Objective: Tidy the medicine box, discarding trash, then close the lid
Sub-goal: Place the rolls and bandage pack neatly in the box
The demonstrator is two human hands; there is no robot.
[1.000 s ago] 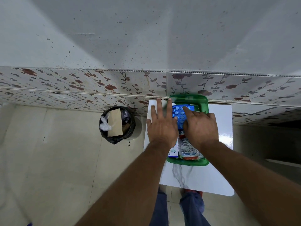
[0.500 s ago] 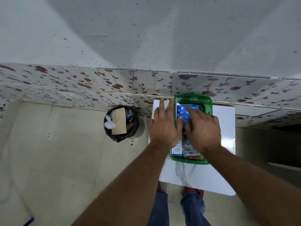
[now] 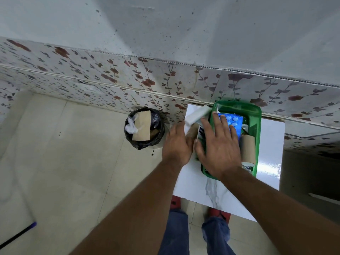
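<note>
The green medicine box stands on a small white marble-look table against the tiled wall. Inside it lie a blue blister pack, a brown cardboard roll and a white carton with blue print. My right hand lies flat on the contents with its fingers spread, holding nothing. My left hand is just left of the box and grips the near end of a blurred white oblong packet, which slants up over the box's left rim.
A black-lined trash bin stands on the floor left of the table, holding a cardboard piece and white plastic. A dark stick with a blue tip lies at the lower left. My legs and red slippers are under the table's near edge.
My left hand has slid left off the box and lifted the white packet out. My right hand has moved down and left across the contents, uncovering the cardboard roll. The camera has shifted right.
</note>
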